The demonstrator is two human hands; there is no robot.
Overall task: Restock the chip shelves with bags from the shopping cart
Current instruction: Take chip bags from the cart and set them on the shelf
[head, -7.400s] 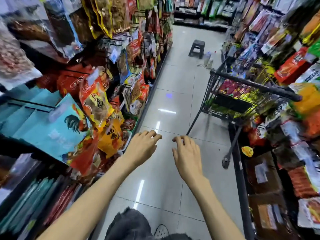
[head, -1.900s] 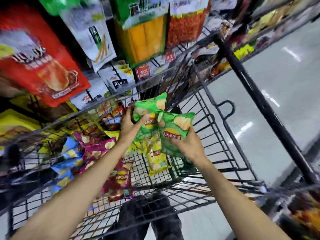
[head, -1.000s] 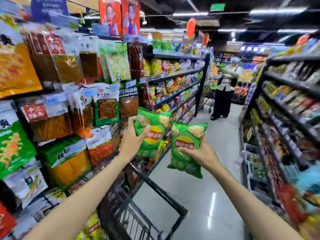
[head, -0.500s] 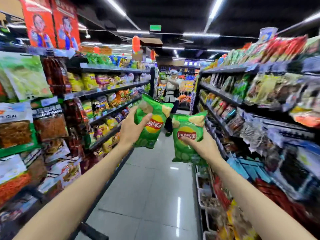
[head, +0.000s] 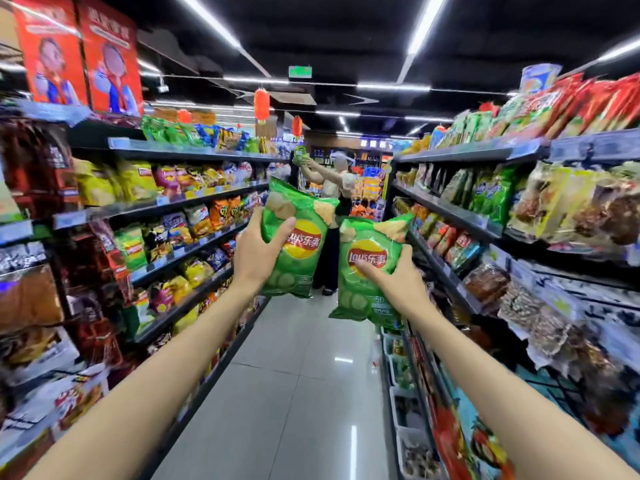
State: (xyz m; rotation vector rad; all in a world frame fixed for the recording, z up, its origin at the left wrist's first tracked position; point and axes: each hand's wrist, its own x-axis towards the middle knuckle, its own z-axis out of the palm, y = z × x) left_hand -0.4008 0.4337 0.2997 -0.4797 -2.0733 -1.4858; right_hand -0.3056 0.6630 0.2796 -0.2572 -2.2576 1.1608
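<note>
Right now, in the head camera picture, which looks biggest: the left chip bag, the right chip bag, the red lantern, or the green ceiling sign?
1. Left chip bag and right chip bag: alike, tied.
2. Red lantern.
3. Green ceiling sign.
Lantern and sign are farther away.

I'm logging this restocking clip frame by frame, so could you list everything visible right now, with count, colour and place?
green chip bags: two, green with a red and yellow logo, held up mid-aisle, one in each hand
left shelves: several tiers, dark, stocked with yellow, orange, green and blue snack bags
right shelves: several tiers, dark, stocked with green, red and brown packets
posters: two, red, above the left shelves
lanterns: a few, red, hanging from the ceiling
other person: one, far down the aisle, lifting a green bag toward the left shelves
floor: pale glossy tiles
left hand: grips the left bag
right hand: grips the right bag
</note>
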